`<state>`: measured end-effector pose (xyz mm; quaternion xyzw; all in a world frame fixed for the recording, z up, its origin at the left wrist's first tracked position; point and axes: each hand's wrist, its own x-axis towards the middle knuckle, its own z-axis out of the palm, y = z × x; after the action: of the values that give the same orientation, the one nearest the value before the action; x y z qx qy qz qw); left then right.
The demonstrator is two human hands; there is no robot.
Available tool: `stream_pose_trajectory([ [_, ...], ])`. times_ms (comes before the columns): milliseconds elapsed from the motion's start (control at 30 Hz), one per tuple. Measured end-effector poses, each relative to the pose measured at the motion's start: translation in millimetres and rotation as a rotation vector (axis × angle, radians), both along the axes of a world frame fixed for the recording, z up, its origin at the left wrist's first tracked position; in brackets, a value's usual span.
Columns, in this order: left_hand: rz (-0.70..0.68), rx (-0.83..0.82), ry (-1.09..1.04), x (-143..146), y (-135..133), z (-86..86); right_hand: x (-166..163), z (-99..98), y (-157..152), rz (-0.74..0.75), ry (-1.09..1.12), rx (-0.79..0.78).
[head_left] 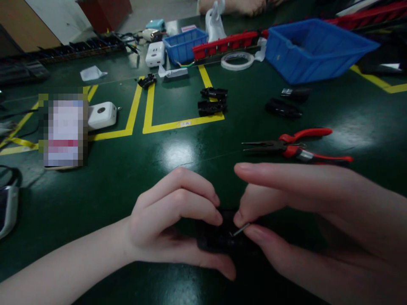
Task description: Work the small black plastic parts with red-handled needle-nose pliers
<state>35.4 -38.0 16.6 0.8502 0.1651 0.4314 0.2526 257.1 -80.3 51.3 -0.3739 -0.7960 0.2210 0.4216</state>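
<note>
My left hand (178, 216) is closed on a dark plastic part (216, 237), with its thumb below and fingers on top. Much of that part is lost in shadow and behind my fingers. Between the thumb and a finger of my right hand (286, 212) is a thin metal pin (241, 230), its tip touching the dark part. The right index finger is stretched out above. Just beyond my right hand, long-nose pliers (286, 146) with red handles lie on the green table.
Black plastic parts (212, 108) lie ahead, with more black parts (284, 108) to the right. A large blue bin (318, 51), a smaller blue bin (184, 44) and a tape roll (237, 60) line the back. A blurred-out phone (65, 131) and white device (102, 115) are left.
</note>
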Motion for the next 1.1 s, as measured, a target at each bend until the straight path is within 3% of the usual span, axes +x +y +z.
stream_pose_trajectory([
  [167,-0.031,-0.044,-0.024,-0.5,-1.7,-2.4,1.3,-3.5,-9.3,-0.006,0.033,0.028],
  [333,-0.077,-0.075,-0.010,1.6,-3.0,-1.1,-0.3,-7.7,-15.7,-0.039,0.000,-0.080],
  [700,-0.111,0.062,0.161,5.0,-2.8,0.2,-1.0,-17.9,-4.4,0.047,-0.152,-0.267],
  [900,-0.041,0.086,0.192,4.7,-2.6,-4.3,-0.9,-14.5,-8.5,0.047,-0.213,-0.155],
  [1100,-0.009,0.056,0.326,5.2,3.1,-13.7,-1.3,-35.7,1.2,0.104,-0.240,-0.044],
])
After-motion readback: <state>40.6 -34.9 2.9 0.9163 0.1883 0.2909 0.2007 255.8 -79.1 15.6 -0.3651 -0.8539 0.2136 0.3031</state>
